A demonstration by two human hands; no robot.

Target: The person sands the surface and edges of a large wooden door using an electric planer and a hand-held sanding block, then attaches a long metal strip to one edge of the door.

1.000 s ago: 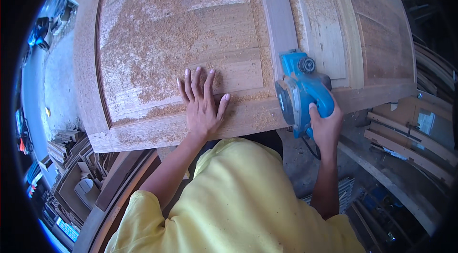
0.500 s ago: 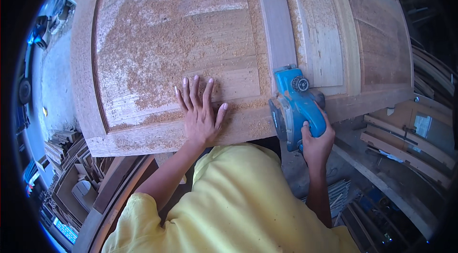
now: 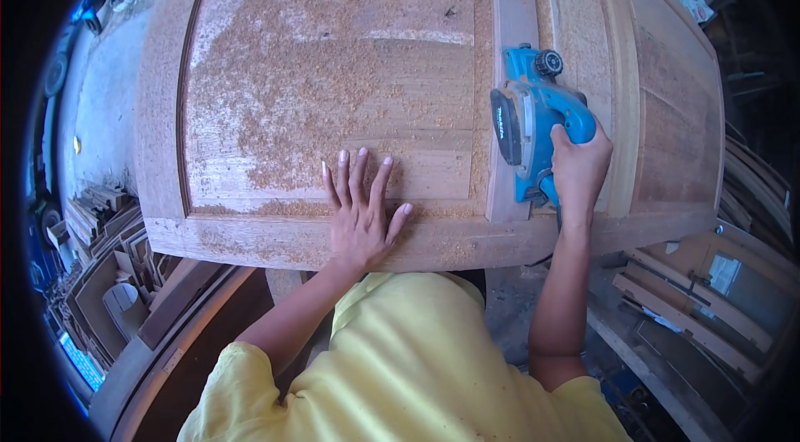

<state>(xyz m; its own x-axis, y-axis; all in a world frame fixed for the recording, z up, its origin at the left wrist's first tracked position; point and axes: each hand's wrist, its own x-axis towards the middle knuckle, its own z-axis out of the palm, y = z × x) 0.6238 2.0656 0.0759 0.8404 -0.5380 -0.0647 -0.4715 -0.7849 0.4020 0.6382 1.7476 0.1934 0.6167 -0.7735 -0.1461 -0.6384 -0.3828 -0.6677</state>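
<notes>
A wooden panel door [image 3: 425,117] lies flat before me, much of its left panel strewn with wood shavings [image 3: 292,100]. Fingers spread, my left hand [image 3: 362,221] rests on the door's near rail and the lower edge of that panel. To its right, my right hand [image 3: 581,163] is wrapped round the rear handle of a blue electric planer [image 3: 546,113]. The planer sits on the upright middle stile [image 3: 508,184], its front knob pointing away from me. Its sole is hidden underneath.
Stacked boards and offcuts [image 3: 100,275] lie on the floor at the left. Below the door at the right are wooden frame pieces [image 3: 696,300]. A white plastic bag [image 3: 693,2] is beyond the far right corner. Long timber beams [image 3: 192,334] run at lower left.
The planer has moved away from me along the stile, with my right arm stretching forward. My left hand stays flat on the near rail. The whole view has shifted slightly.
</notes>
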